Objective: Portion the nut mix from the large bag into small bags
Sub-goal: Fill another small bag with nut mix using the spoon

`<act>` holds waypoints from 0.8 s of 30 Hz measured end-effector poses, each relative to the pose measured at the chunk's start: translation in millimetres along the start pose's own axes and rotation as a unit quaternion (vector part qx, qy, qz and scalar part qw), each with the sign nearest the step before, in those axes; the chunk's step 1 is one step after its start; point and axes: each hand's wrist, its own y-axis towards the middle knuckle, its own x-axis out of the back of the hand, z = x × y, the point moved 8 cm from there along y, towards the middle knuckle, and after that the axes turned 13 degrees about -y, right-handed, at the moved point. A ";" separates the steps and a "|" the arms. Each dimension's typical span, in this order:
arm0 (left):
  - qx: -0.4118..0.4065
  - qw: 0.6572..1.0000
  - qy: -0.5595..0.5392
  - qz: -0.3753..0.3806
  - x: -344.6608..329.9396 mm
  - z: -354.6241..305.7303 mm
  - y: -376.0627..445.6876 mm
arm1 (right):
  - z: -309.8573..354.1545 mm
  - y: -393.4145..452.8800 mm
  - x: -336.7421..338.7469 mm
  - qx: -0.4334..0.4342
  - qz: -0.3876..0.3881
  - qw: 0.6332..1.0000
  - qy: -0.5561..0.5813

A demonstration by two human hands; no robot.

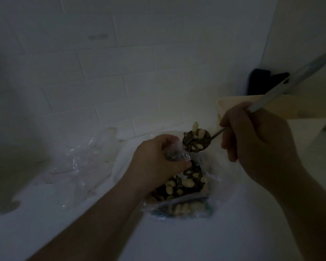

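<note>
The scene is dim. My left hand (154, 159) grips a small clear bag (174, 153), holding its mouth up beside the spoon. My right hand (256, 140) grips the long pale handle of a metal spoon (197, 140). The spoon bowl is heaped with peanuts and sunflower seeds and hovers right next to the small bag's mouth. Below both hands lies the large clear bag (184, 187) of nut mix, open on the white counter (196, 242). One peanut sits at the top edge of the spoon heap.
Several empty clear small bags (83, 166) lie crumpled on the counter to the left. A white tiled wall (120, 72) stands close behind. A pale board (290, 108) and a dark object (262, 83) sit at the back right.
</note>
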 end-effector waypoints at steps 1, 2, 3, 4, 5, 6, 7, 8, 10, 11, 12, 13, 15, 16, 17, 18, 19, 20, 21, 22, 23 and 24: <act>0.006 1.000 -0.005 0.004 -2.0 1.7 0.1 | 3.4 -0.7 -2.1 0.017 0.004 1.000 -0.023; 0.013 1.000 -0.010 0.008 -3.6 3.6 0.5 | 6.9 -1.2 -4.2 0.035 0.008 0.998 -0.048; 0.020 1.000 -0.018 0.013 -4.6 5.0 0.5 | 10.4 -1.6 -6.4 0.053 0.013 0.996 -0.074; 0.026 0.999 -0.027 0.016 -5.4 6.0 0.6 | 13.6 -2.0 -9.1 0.068 0.020 0.993 -0.096; 0.030 0.999 -0.033 0.019 -6.0 6.8 0.9 | 16.2 -2.9 -11.7 0.080 0.026 0.990 -0.110; 0.031 0.999 -0.034 0.021 -6.3 6.8 0.7 | 18.0 -3.9 -14.2 0.087 0.031 0.989 -0.115; 0.032 0.999 -0.035 0.021 -6.6 6.6 0.6 | 19.2 -5.4 -16.3 0.092 0.035 0.989 -0.114; 0.031 0.999 -0.038 0.020 -6.9 5.6 0.0 | 20.2 -6.6 -18.1 0.096 0.039 0.988 -0.112; 0.029 0.999 -0.044 0.011 -7.2 3.6 -0.6 | 22.7 -8.7 -20.5 0.105 0.043 0.987 -0.111; 0.028 0.999 -0.046 0.004 -7.1 3.0 -0.4 | 23.9 -9.0 -21.2 0.111 0.045 0.987 -0.110; 0.028 0.999 -0.046 -0.001 -6.8 3.0 -0.2 | 25.2 -9.2 -21.5 0.121 0.046 0.985 -0.116; 0.029 0.999 -0.046 -0.006 -6.5 2.7 -0.2 | 26.8 -9.2 -21.5 0.132 0.043 0.982 -0.129; 0.027 0.998 -0.048 -0.016 -4.5 2.2 -0.4 | 28.2 -9.0 -20.5 0.146 0.035 0.977 -0.153; 0.024 0.998 -0.047 -0.023 -3.4 1.7 -0.7 | 28.2 -9.0 -20.4 0.151 0.032 0.975 -0.158; 0.020 0.998 -0.043 -0.029 -2.3 1.0 -1.0 | 28.3 -9.3 -20.6 0.156 0.032 0.974 -0.160; 0.017 0.999 -0.036 -0.034 -1.7 0.1 -1.5 | 28.5 -9.8 -21.0 0.162 0.032 0.973 -0.162; 0.014 0.999 -0.026 -0.036 -1.5 -0.8 -2.1 | 28.9 -10.1 -21.3 0.166 0.030 0.972 -0.164; 0.013 0.999 -0.012 -0.038 -1.7 -1.0 -2.6 | 29.1 -10.1 -20.7 0.168 0.026 0.971 -0.167; 0.011 0.999 0.000 -0.039 -2.0 -1.6 -2.8 | 29.2 -10.0 -19.9 0.169 0.019 0.970 -0.173; 0.007 0.999 0.008 -0.042 -2.0 -1.9 -2.9 | 29.3 -10.0 -19.2 0.169 0.013 0.969 -0.178; 0.004 0.999 0.009 -0.046 -1.6 -2.5 -2.8 | 29.6 -10.1 -19.2 0.170 0.012 0.968 -0.182; 0.003 0.999 0.008 -0.051 -0.8 -2.7 -2.5 | 30.3 -10.7 -19.6 0.174 0.013 0.967 -0.184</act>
